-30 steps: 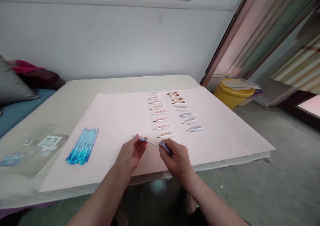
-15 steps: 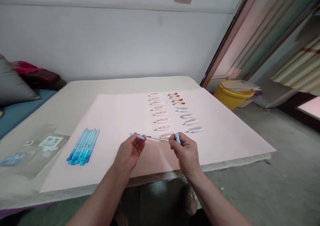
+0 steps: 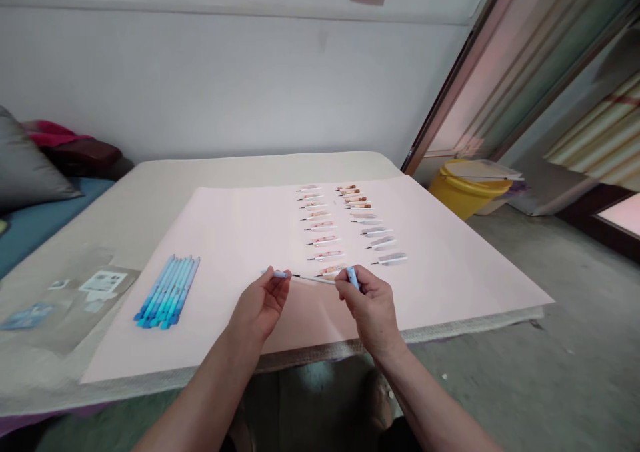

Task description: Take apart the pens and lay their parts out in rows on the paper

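Observation:
My left hand [image 3: 260, 305] pinches a short pale blue pen piece [image 3: 278, 274] over the near middle of a pink paper sheet [image 3: 240, 239]. My right hand [image 3: 373, 305] is closed on a blue pen barrel [image 3: 353, 277], and a thin white refill [image 3: 316, 279] sticks out from it toward the left hand, its dark tip just clear of the blue piece. Just beyond my hands lie two rows of small pen parts [image 3: 320, 224], several in each row. A bundle of several blue pens [image 3: 167, 292] lies on the sheet's left part.
The sheet covers a beige table [image 3: 125, 205] set against a white wall. Clear plastic wrappers and labels [image 3: 75, 292] lie at the table's left edge. A grey cushion [image 3: 30, 169] is at the far left, and a yellow bucket [image 3: 463, 189] stands on the floor at the right.
My right hand has moved right and away from the left, and the white refill now shows its full length between the hands. In the last half second little has moved.

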The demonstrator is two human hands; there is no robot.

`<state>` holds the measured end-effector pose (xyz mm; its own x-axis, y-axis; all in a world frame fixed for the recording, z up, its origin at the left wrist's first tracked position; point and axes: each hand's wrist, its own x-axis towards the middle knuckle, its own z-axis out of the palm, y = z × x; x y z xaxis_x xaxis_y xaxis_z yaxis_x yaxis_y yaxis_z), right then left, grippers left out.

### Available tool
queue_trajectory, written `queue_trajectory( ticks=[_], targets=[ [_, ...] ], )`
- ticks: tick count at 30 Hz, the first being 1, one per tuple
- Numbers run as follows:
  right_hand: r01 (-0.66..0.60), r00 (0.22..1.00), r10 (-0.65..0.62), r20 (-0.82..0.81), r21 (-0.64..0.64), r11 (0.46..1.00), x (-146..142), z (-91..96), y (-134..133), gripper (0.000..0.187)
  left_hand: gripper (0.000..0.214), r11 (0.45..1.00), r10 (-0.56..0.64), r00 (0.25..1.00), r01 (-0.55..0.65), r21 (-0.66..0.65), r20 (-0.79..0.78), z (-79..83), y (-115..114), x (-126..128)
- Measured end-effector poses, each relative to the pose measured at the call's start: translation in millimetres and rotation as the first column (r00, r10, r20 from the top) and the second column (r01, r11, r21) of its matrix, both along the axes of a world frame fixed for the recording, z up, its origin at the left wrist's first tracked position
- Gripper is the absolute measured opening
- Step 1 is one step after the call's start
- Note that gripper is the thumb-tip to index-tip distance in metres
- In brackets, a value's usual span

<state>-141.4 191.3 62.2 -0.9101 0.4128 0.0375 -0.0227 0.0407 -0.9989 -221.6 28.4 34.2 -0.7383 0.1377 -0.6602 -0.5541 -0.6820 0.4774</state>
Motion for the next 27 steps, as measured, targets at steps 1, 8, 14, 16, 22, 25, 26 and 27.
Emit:
queue_trajectory(
  ticks=[1, 8, 14, 16, 22, 25, 26, 27],
  targets=[
    [-0.001, 1.0, 0.001, 0.002, 0.006, 1.0, 0, 0.1, 0, 0.01, 0.004, 1.0, -0.001, 1.0, 0.001, 0.003, 0.005, 0.3, 0, 0],
    [-0.008, 1.0, 0.008, -0.006, 0.069, 0.998, -1, 1.7, -1, 0.012, 0.004, 1.0, -0.006, 1.0, 0.006, 0.017, 0.01, 3.5, 2, 1],
    [-0.039, 0.998, 0.047, -0.043, 0.17, 0.985, 2, 0.3, -6, 0.009, 0.005, 0.998, -0.059, 0.998, 0.058, 0.01, 0.026, 2.3, 4, 4],
    [-0.048, 0.998, 0.058, -0.039, 0.226, 0.973, 3, -1.1, -7, 0.009, 0.005, 0.997, -0.072, 0.997, 0.071, 0.007, 0.03, 1.4, 5, 5],
    [-0.061, 0.987, 0.131, -0.094, 0.534, 0.844, 6, -5.3, -11, 0.01, 0.006, 0.997, -0.08, 0.996, 0.08, 0.01, 0.03, -0.8, 6, 7],
    [-0.081, 0.965, 0.228, -0.128, 0.683, 0.726, 8, -8.1, -13, 0.01, 0.006, 0.996, -0.091, 0.996, 0.091, 0.015, 0.022, -1.5, 7, 7],
    [-0.088, 0.957, 0.258, -0.13, 0.721, 0.688, 8, -9.0, -13, 0.01, 0.006, 0.995, -0.096, 0.995, 0.096, 0.015, 0.02, -1.7, 7, 8],
    [-0.091, 0.951, 0.28, -0.13, 0.749, 0.656, 9, -9.8, -13, 0.011, 0.006, 0.995, -0.098, 0.995, 0.098, 0.014, 0.022, -1.7, 7, 8]
  ],
)
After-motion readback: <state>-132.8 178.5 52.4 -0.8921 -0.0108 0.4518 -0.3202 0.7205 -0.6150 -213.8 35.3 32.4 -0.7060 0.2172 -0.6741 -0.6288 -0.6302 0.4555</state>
